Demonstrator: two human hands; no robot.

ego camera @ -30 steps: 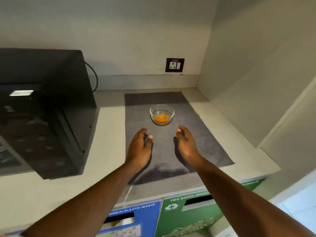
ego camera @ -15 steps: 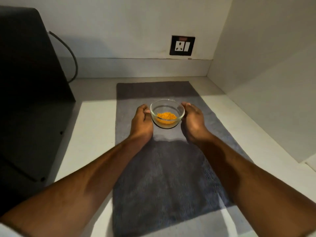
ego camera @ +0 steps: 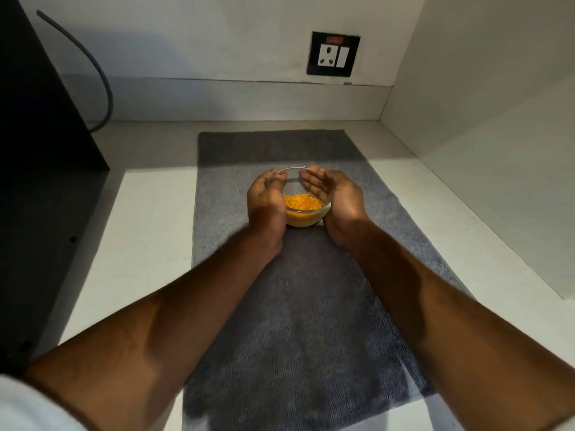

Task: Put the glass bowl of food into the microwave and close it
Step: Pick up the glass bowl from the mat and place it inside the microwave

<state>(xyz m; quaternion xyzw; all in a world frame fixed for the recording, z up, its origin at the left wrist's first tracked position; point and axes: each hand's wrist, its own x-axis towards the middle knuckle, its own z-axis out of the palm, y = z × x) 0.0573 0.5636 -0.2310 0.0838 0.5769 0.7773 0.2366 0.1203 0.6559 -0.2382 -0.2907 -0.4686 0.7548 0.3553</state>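
Left hand: cupped against the left wall of the glass bowl, fingers curled round toward the far rim, palm facing inward. Grip closed on the bowl.
Right hand: cupped against the right wall of the same bowl, fingers bent over the far rim. Grip closed on the bowl.
Fingertip spacing: the two sets of fingertips come near each other at the far side of the rim, with a small gap between them.
Glass bowl: clear, upright, held between both palms, base at the surface of the grey towel; whether it is resting or just lifted cannot be told.
Food: orange, fine shreds, filling the lower part of the bowl.
Grey towel: laid flat on the white counter, long axis running away from the person.
Microwave: black body at the left edge of view, well apart from the bowl; its door is not visible.
Cable: grey, curving down behind the microwave.
Wall socket: black plate on the back wall, above and beyond the towel.
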